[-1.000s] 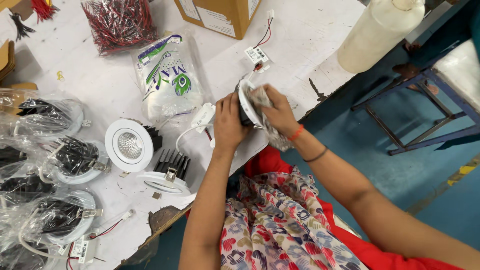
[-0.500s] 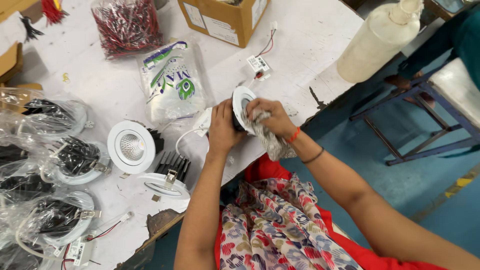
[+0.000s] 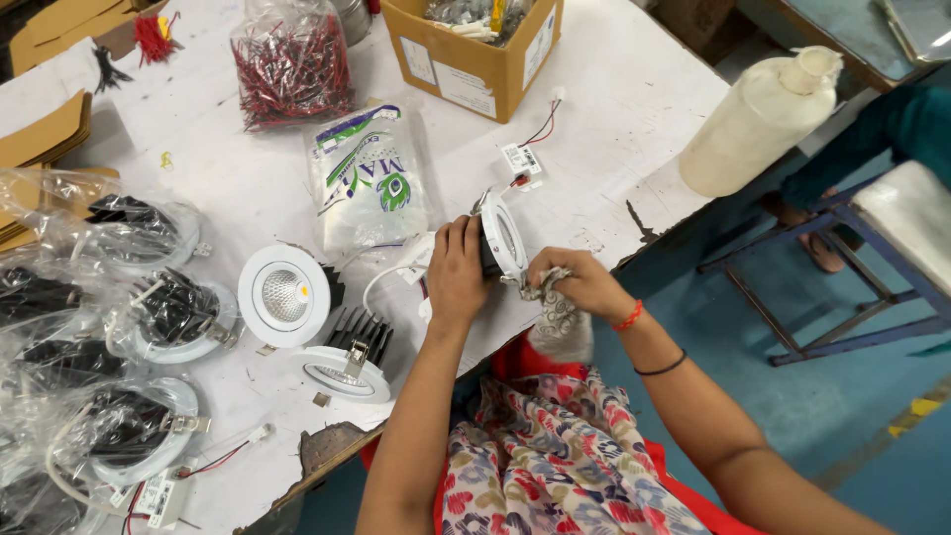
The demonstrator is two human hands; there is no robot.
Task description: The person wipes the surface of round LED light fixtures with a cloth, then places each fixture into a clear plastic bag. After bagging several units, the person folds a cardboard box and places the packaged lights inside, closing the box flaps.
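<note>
My left hand (image 3: 458, 272) grips a round white downlight fixture (image 3: 503, 236) by its black back, holding it on edge above the table's near edge. My right hand (image 3: 575, 282) is closed on a crumpled patterned cloth (image 3: 557, 319), just below and right of the fixture's white rim. A red and black wire runs from the fixture to a small white driver box (image 3: 521, 159) on the table.
Two unwrapped downlights (image 3: 283, 295) (image 3: 347, 365) lie left of my hands, several bagged ones (image 3: 149, 317) further left. A printed plastic pouch (image 3: 369, 178), a bag of red wires (image 3: 292, 64), a cardboard box (image 3: 474, 50), a cream bottle (image 3: 763, 119) and a metal stool (image 3: 882, 248) surround them.
The fixture has turned in my left hand so its rim stands more on edge. My right hand with the cloth has slid off the face to the lower right.
</note>
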